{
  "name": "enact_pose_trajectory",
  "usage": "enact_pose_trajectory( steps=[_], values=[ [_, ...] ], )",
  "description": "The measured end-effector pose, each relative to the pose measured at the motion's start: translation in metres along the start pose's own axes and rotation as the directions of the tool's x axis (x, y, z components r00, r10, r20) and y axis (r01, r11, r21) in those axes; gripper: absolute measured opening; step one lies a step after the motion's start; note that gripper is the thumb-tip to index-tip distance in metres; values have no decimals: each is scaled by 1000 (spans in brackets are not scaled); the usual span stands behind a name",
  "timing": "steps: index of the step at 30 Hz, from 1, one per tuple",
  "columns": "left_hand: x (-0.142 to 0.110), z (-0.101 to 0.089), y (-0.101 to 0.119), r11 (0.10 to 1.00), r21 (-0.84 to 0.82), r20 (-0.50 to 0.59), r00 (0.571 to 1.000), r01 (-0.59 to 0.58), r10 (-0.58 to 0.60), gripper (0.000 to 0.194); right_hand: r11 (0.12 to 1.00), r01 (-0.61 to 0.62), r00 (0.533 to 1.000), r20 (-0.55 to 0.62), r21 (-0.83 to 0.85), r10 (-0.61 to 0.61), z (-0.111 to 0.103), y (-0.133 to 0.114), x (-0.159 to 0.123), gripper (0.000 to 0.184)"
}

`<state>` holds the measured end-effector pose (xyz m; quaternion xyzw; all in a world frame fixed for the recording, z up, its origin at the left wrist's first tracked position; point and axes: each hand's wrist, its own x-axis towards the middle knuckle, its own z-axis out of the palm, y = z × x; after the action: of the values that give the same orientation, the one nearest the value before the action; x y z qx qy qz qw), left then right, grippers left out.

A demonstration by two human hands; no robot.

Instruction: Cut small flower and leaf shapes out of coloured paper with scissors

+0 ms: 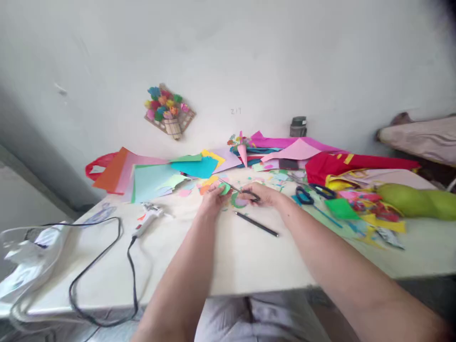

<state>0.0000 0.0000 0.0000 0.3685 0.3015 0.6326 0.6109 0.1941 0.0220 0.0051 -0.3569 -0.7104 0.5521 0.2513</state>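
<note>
My left hand (213,198) is closed on a small green paper piece (224,189) over the middle of the white table (249,261). My right hand (261,194) grips black-handled scissors (245,193) whose blades point left at the green piece. A green and purple paper ring (238,201) lies just under the hands. A black pencil (256,224) lies on the table in front of my right wrist.
A white glue gun (147,219) with a black cord (103,266) lies at left. Coloured paper sheets (156,175) pile along the wall. Blue scissors (309,194), paper scraps and a green gourd-shaped thing (416,202) sit at right. A paper-flower basket (168,111) hangs on the wall.
</note>
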Motion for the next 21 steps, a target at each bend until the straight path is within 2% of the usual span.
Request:
enact_pose_trajectory(
  steps=[4, 13, 21],
  values=[
    [0, 1, -1, 1000, 23, -12, 1000, 11, -11, 17, 1000, 9, 1000, 9, 17, -9, -1, -1, -1, 25],
    [0, -1, -1, 999, 34, -14, 1000, 9, -8, 19, 1000, 24, 999, -25, -8, -24, -1, -3, -1, 16],
    [-1, 2, 0, 999, 39, -21, 999, 24, -24, 17, 998, 48, 999, -14, -43, -49, -3, 3, 1, 22]
  ],
)
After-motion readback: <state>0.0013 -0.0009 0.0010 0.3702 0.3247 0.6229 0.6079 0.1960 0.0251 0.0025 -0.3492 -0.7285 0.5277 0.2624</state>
